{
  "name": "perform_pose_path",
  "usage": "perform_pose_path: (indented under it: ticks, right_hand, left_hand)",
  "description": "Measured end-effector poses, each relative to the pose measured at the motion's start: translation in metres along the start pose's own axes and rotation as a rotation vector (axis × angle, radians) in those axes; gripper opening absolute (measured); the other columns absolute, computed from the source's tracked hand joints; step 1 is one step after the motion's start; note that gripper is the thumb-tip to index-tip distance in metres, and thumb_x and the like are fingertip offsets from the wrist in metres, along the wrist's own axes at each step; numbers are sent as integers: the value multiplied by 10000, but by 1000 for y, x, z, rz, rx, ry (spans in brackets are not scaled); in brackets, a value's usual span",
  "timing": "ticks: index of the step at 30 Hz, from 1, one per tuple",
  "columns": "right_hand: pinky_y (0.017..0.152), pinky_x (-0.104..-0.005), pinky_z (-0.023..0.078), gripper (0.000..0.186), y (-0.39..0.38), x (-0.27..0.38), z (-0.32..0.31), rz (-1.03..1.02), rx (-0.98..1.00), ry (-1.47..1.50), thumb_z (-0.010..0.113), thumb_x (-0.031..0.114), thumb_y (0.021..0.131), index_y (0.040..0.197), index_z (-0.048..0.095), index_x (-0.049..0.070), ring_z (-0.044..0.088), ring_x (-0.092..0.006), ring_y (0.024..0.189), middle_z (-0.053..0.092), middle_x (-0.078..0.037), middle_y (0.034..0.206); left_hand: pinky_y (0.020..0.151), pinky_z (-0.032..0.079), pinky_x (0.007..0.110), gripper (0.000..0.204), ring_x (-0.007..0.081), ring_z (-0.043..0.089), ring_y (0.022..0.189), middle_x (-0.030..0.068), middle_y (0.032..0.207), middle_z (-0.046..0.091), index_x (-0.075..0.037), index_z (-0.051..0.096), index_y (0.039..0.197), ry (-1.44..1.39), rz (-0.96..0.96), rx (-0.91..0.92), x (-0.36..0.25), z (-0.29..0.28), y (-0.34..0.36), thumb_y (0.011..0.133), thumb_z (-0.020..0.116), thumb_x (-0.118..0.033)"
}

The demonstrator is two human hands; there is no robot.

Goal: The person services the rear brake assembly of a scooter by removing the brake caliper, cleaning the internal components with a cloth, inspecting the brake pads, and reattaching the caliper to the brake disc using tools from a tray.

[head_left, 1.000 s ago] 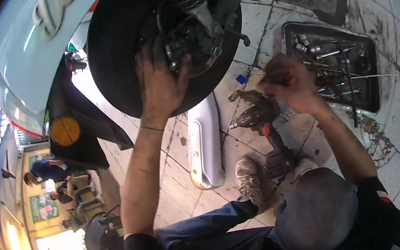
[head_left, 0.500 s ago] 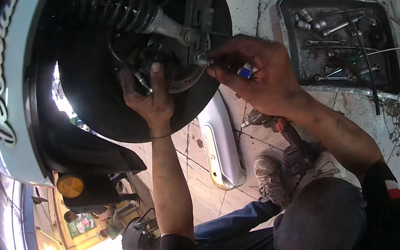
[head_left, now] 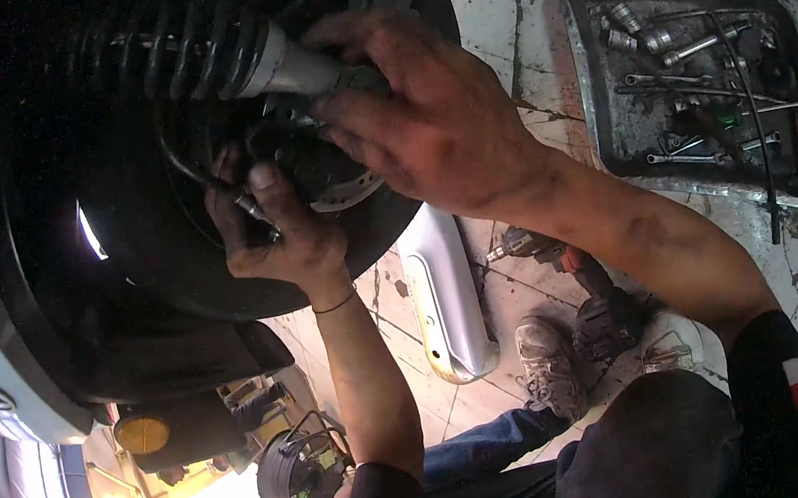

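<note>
My left hand (head_left: 287, 239) is closed round the metal-fitted end of a black brake hose (head_left: 250, 206), with the thumb up, beside dark brake parts at the wheel. My right hand (head_left: 439, 128) is closed, fingers curled in at the lower end of the shock absorber (head_left: 294, 66); whatever its fingertips hold is hidden behind them. The shock absorber has a dark coil spring (head_left: 182, 56). Below and between the hands shows part of a drilled brake disc (head_left: 349, 195). The black tire (head_left: 373, 242) surrounds these parts, much of it in shadow.
A metal tray (head_left: 594, 123) with sockets, wrenches and rods stands on the tiled floor at right. A cordless impact driver (head_left: 573, 271) and a white cover (head_left: 448, 293) lie below my hands. My shoe (head_left: 547, 360) is near the driver. A light blue body panel (head_left: 10, 391) curves at left.
My right hand has moved left and up to the shock absorber's lower end; the small metal piece at its fingertips is now hidden. The left hand keeps its grip. The view has shifted.
</note>
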State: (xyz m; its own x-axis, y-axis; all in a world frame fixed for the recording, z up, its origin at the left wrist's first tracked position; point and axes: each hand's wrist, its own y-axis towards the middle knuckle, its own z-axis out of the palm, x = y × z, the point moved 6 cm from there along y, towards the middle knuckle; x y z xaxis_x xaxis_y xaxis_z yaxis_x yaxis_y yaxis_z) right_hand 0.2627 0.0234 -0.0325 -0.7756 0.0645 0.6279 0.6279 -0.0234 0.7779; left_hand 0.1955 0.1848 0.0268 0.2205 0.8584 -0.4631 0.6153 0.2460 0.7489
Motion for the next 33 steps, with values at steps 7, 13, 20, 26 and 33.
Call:
perform_pose_path:
  ticks: [7,13,20,26,33]
  right_hand:
    - [826,-504,556,322,-1,-13,9,164,21,141,672,204,875,1127,612,12,651,-418,985,616,-225,1102]
    - [786,-531,551,361,-1,-12,9,189,-23,130,653,194,877,1181,576,15,659,-444,853,645,-219,1017]
    - [859,-494,524,247,3,2,8,-23,-15,-137,667,262,823,967,692,64,611,-367,1056,599,-195,1183]
    - [897,-466,467,175,8,9,13,108,28,-135,704,237,765,894,734,123,590,-319,1102,592,-146,1240]
    - [885,-424,429,211,4,5,10,54,-13,-146,762,163,732,943,753,152,595,-314,1090,603,-125,1239]
  left_hand:
    - [931,499,382,379,242,642,978,166,1080,708,118,676,1068,-148,-57,-70,8,-2,4,935,657,-236]
    - [909,501,356,349,209,638,945,149,1046,714,121,673,1069,52,72,-5,-7,-2,13,928,671,-198]
    - [887,498,326,295,178,635,945,117,1029,729,98,690,1070,-16,-38,72,-12,7,15,918,682,-155]
    - [876,497,322,275,180,635,940,112,1023,726,94,691,1060,-21,-39,68,-10,3,16,920,676,-141]
    - [891,490,329,263,189,629,938,109,1012,714,70,704,1050,2,-53,74,-5,3,14,895,707,-144]
